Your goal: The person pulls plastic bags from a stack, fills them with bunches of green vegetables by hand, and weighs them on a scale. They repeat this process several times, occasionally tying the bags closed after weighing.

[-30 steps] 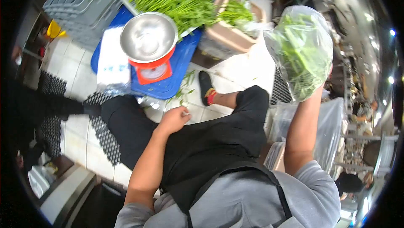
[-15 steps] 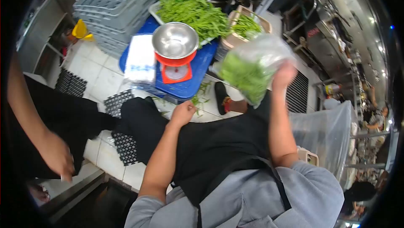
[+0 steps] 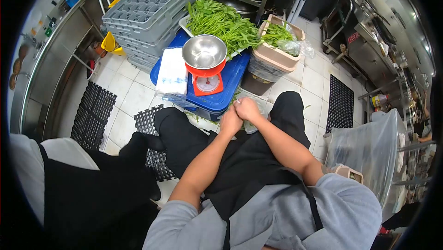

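Observation:
My left hand and my right hand meet above my lap with fingers closed. They pinch the neck of a clear plastic bag, most of which is hidden below my hands and forearms. Just ahead, a steel bowl sits on a red-orange kitchen scale. The scale stands on a blue plastic tub lid. Left of it lies a stack of white plastic bags. Behind, leafy greens pile up in a white basket.
A beige bin with greens and plastic stands at right. Stacked grey dish racks rise at left. Another person in a black apron is close on my left. Black rubber mats lie on the tiles; a plastic-covered rack stands right.
My right hand has come down from the raised right side with the bag of greens to my lap, joining my left hand. The other person's arm has left the view at left.

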The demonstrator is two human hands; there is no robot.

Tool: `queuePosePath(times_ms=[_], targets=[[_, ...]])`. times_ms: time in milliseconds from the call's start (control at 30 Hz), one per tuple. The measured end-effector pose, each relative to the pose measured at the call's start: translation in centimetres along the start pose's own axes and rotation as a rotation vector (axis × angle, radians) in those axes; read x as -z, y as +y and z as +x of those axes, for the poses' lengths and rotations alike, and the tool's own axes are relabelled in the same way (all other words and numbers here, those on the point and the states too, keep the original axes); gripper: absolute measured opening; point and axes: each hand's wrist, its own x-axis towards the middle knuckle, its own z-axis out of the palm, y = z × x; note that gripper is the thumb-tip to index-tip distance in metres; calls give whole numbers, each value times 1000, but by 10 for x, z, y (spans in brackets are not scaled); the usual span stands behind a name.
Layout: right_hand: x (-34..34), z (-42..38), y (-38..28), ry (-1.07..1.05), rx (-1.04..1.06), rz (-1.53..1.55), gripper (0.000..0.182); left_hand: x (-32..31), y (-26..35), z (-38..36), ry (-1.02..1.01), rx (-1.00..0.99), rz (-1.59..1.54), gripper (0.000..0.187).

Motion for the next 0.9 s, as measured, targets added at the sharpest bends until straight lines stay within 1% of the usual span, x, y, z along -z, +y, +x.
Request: queuePosePath(times_ms=[33,100,133,200,267,300,367,400,433,467,500,533,567,600,633,733,767,800,867,900], targets=[[6,-7,-10,-43,-15,5,36,3,-1,-3,18,-1,-32,32],[9,-12,-18,-99,-33,36,36,16,-2,-10,-25,29,-37,33],[10,-15,-17,-147,-4,83,36,22,-3,-14,-50,41,-34,33],[25,-18,-15,-228,59,177,38,17,-24,-12,-6,-69,-1,30],[48,-19,-17,-302,25,258,35,15,-49,-10,40,-172,30,29],[55,-20,-14,-343,5,295,36,16,-56,-9,-25,-131,-116,28],[45,-16,15,-256,443,120,41,18,-68,-6,-159,-45,-411,27],[45,-16,17,-210,656,29,47,17,-71,-4,-165,-31,-487,27],[43,-16,18,-427,532,-121,61,15,-74,-2,-173,-14,-562,27],[37,-22,19,-417,573,-231,47,13,-77,1,-180,2,-637,27],[21,-22,24,-415,594,-266,37,15,-76,3,-198,43,-686,28],[8,-21,24,-414,616,-300,29,14,-79,6,-179,94,-722,28],[-4,-21,25,-408,573,-241,25,12,-82,7,-159,146,-759,29],[-13,-23,22,-404,530,-181,24,9,-85,8,-138,200,-796,30],[-19,-24,19,-380,565,-163,21,10,-82,6,-95,254,-835,40],[-37,-24,13,-509,586,-291,20,20,-63,0,-179,419,-714,55],[-40,-24,13,-621,625,-377,20,19,-55,-5,-159,435,-548,62],[-45,-24,13,-661,652,-424,20,11,-63,-2,-95,359,-334,53],[-54,-28,19,-519,741,-319,21,-27,-111,13,-123,489,-693,35],[-47,-21,19,-602,719,-296,21,-28,-112,15,-121,515,-864,31]])
